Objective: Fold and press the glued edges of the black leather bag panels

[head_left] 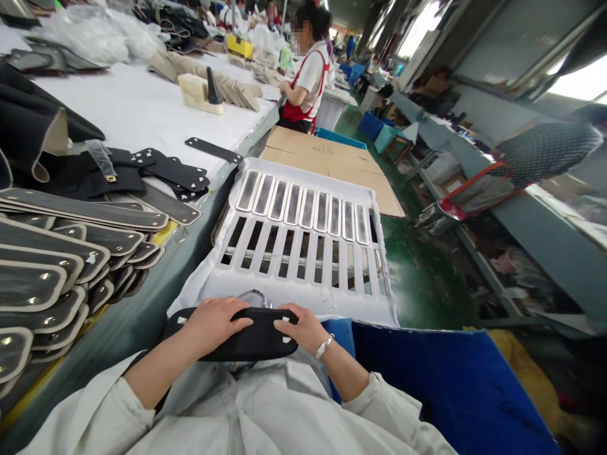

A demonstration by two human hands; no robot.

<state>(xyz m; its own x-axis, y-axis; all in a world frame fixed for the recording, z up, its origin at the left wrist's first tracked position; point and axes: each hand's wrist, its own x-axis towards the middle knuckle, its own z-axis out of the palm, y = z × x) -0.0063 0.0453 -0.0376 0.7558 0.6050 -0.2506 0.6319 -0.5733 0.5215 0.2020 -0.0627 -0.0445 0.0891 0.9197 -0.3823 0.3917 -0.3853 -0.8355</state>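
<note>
A long black strip (258, 341) with rounded ends and small white tabs near both ends lies across my lap. My left hand (212, 323) grips its left part, thumb on top. Near the strip's right end, my right hand (302, 327) holds its upper edge, thumb pressed beside a white tab. Just beyond it stands a white slotted rack (279, 287) covered in cloth-like material. Several grey strips with pale borders (306, 208) lie side by side on its far half; the near half shows open slots.
On the left table, stacks of grey strips with metal studs (52, 265) and black strips (171, 167) lie near the edge. A blue bin (427, 373) stands at my right. Cardboard (327, 155) lies behind the rack. A co-worker in a red apron (310, 82) stands farther back.
</note>
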